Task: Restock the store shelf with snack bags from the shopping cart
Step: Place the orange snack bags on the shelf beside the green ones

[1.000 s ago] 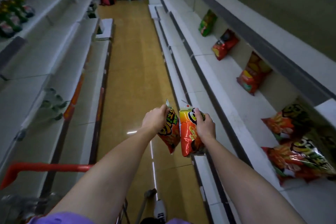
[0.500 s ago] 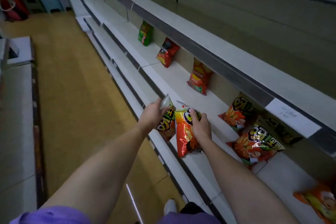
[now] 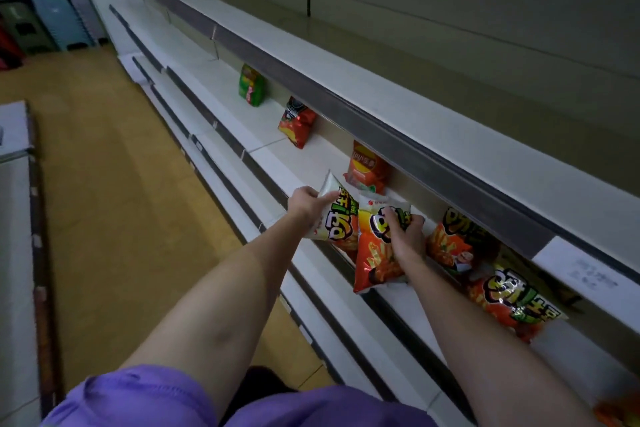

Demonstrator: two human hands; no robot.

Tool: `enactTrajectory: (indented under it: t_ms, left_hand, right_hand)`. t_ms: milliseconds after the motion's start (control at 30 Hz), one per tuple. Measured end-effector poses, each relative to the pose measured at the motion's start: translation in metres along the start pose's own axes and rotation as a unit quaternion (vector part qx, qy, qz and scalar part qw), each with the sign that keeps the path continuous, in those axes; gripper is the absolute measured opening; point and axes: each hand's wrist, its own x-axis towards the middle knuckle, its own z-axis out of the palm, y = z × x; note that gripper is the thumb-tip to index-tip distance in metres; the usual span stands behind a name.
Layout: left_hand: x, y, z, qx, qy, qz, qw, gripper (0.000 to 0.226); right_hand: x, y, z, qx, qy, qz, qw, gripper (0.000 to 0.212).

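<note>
The left hand [image 3: 304, 202] and right hand [image 3: 406, 234] are each holding 1 snack bag [image 3: 337, 225] [image 3: 375, 250] side by side over the shelf [image 3: 277, 156]. 2 matching bags [image 3: 453, 239] [image 3: 516, 302] are lying right of them; 3 other bags [image 3: 367, 168] [image 3: 296, 121] [image 3: 252, 85] are standing farther along, against the back.

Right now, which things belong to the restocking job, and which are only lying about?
Job: left hand gripping left bag; right hand gripping right bag; shelf.
Lying about: green bag; stools; label.

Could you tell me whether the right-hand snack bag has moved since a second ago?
Yes. The right-hand snack bag went from over the aisle to the shelf.
</note>
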Motion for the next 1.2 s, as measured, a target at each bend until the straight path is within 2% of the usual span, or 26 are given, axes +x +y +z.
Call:
enactTrajectory:
  t_ms: [100,233,400,500,567,633,700,767,833,933,1067,1133,1200]
  left_hand:
    - [0.021,-0.004,0.013,0.031,-0.047,-0.027,0.998,0.039]
    - [0.045,-0.004,0.019,0.031,-0.076,-0.024,0.996,0.051]
    - [0.068,-0.001,0.012,-0.008,-0.22,-0.024,0.975,0.071]
    - [0.082,0.002,0.008,-0.044,-0.303,-0.042,0.951,0.08]
    - [0.087,0.002,0.011,-0.06,-0.351,-0.046,0.933,0.086]
    - [0.092,0.001,0.019,-0.048,-0.346,-0.035,0.937,0.084]
    - [0.094,0.001,0.029,0.001,-0.305,-0.012,0.952,0.08]
    - [0.092,0.001,0.04,0.022,-0.294,-0.003,0.956,0.079]
    - [0.09,0.001,0.053,0.021,-0.302,-0.006,0.953,0.066]
    - [0.088,0.004,0.069,0.014,-0.302,0.004,0.953,0.058]
    - [0.09,0.024,0.087,-0.007,-0.3,0.071,0.951,0.059]
    - [0.089,0.031,0.095,-0.066,-0.275,0.073,0.956,0.05]
    - [0.091,0.027,0.099,-0.067,-0.279,0.076,0.955,0.05]
  right_hand:
    - [0.006,0.007,-0.004,-0.007,0.0,0.025,1.0,0.084]
    - [0.021,0.011,0.003,-0.017,-0.006,0.055,0.998,0.094]
    - [0.022,0.011,0.024,0.073,0.037,0.094,0.992,0.108]
    - [0.027,0.025,0.029,0.07,0.074,0.091,0.991,0.144]
    - [0.045,0.056,0.032,0.074,0.092,0.097,0.988,0.154]
    - [0.036,0.053,0.033,0.081,0.132,0.118,0.981,0.154]
    - [0.016,0.038,0.033,0.093,0.18,0.139,0.969,0.151]
    - [-0.001,0.037,0.034,0.102,0.215,0.153,0.959,0.138]
    - [-0.015,0.042,0.031,0.131,0.247,0.138,0.95,0.124]
    - [-0.028,0.057,0.023,0.14,0.288,0.124,0.939,0.094]
    - [-0.038,0.059,0.014,0.118,0.338,0.113,0.927,0.095]
    - [-0.04,0.056,0.012,0.107,0.385,0.097,0.912,0.094]
    - [-0.04,0.058,0.009,0.086,0.406,0.106,0.904,0.097]
